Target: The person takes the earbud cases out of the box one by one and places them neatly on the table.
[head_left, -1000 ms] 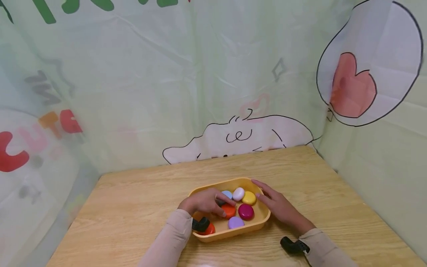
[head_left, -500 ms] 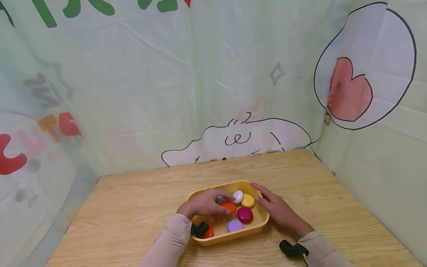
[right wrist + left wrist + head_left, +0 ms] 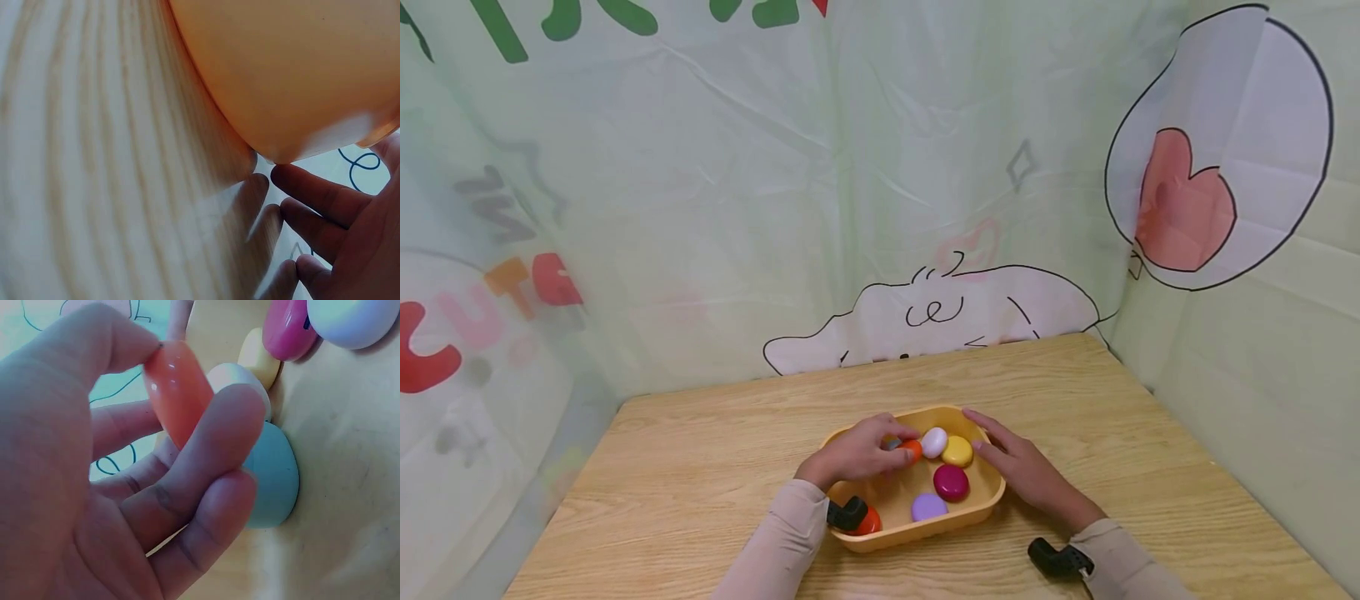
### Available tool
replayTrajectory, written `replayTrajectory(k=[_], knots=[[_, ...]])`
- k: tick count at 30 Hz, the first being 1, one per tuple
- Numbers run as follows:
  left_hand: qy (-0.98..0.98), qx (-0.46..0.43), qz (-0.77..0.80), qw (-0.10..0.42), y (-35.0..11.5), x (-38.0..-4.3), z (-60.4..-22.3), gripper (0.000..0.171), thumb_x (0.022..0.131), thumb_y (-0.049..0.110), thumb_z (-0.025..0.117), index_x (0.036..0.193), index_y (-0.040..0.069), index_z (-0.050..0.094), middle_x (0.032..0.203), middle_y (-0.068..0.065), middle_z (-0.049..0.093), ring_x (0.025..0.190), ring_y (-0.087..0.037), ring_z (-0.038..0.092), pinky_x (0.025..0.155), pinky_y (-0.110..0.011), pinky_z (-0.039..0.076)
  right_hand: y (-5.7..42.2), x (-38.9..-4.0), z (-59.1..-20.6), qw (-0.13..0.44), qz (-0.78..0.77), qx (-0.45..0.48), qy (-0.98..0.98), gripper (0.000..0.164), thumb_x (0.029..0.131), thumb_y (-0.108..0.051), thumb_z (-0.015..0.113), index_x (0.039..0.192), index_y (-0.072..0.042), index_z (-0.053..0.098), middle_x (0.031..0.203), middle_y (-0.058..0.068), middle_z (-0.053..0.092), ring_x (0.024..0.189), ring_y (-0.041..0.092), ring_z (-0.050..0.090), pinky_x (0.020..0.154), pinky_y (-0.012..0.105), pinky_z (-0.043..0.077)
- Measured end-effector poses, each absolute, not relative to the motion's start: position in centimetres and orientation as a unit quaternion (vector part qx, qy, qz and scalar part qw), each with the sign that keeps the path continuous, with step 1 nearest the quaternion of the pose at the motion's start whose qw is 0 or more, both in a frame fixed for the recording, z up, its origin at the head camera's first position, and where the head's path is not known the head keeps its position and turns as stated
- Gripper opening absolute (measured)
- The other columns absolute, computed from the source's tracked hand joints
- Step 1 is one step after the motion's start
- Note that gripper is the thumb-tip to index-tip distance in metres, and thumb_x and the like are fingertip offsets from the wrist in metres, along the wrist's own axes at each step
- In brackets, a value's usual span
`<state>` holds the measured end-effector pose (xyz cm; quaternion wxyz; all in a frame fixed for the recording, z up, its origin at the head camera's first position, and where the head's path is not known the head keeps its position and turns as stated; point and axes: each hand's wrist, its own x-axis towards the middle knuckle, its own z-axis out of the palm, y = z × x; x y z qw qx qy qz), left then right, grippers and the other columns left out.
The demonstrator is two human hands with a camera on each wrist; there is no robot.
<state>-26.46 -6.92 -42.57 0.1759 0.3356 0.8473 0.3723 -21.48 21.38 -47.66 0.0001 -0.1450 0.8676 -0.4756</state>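
Observation:
My left hand is over the left half of a yellow-orange tray. Its thumb and fingers pinch a glossy orange-red rounded disc, tipped on edge in the left wrist view. Just beyond those fingers lie a light blue disc, partly hidden, and a white one. At the tray's right end, my right hand rests against the rim, fingers extended; in the right wrist view its fingertips are right at the outer wall.
Also inside the tray are a yellow disc, a magenta disc, a purple disc and a red disc near the left wrist's black camera. A wooden table carries the tray, with a printed curtain behind.
My left hand has taken hold of the orange-red disc and raised it slightly toward the tray's far side. The right hand stays at the rim.

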Motion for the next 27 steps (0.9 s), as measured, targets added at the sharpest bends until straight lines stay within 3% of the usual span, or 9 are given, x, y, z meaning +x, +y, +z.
replayTrajectory(k=[9, 19, 27], knots=[[0.839, 0.316, 0.416, 0.150, -7.1, -26.5, -42.4, 0.037, 0.098, 0.031, 0.067, 0.128, 0.009, 0.069, 0.104, 0.000, 0.056, 0.078, -0.011, 0.067, 0.071, -0.027, 0.054, 21.3, -21.5, -47.5, -0.003, -0.473, -0.150, 0.868, 0.052, 0.106, -0.037, 0.048, 0.155, -0.022, 0.038, 0.158, 0.011, 0.037, 0.144, 0.039, 0.033, 0.109, 0.058, 0.034], [0.855, 0.321, 0.392, 0.112, -8.1, -26.7, -41.5, 0.042, 0.096, 0.039, 0.066, 0.131, 0.014, 0.067, 0.118, 0.005, 0.059, 0.095, -0.017, 0.055, 0.079, -0.030, 0.050, 21.2, -21.5, -47.4, 0.008, -0.477, -0.137, 0.868, 0.053, 0.106, -0.039, 0.048, 0.156, -0.024, 0.037, 0.158, 0.012, 0.036, 0.144, 0.041, 0.033, 0.108, 0.057, 0.036], [0.859, 0.300, 0.398, 0.115, -8.8, -26.5, -40.6, 0.043, 0.097, 0.043, 0.065, 0.134, 0.022, 0.065, 0.104, 0.006, 0.061, 0.092, -0.018, 0.053, 0.071, -0.031, 0.047, 21.1, -21.4, -47.2, 0.012, -0.474, -0.131, 0.871, 0.054, 0.106, -0.040, 0.047, 0.156, -0.024, 0.037, 0.159, 0.012, 0.035, 0.144, 0.040, 0.033, 0.108, 0.057, 0.035]])
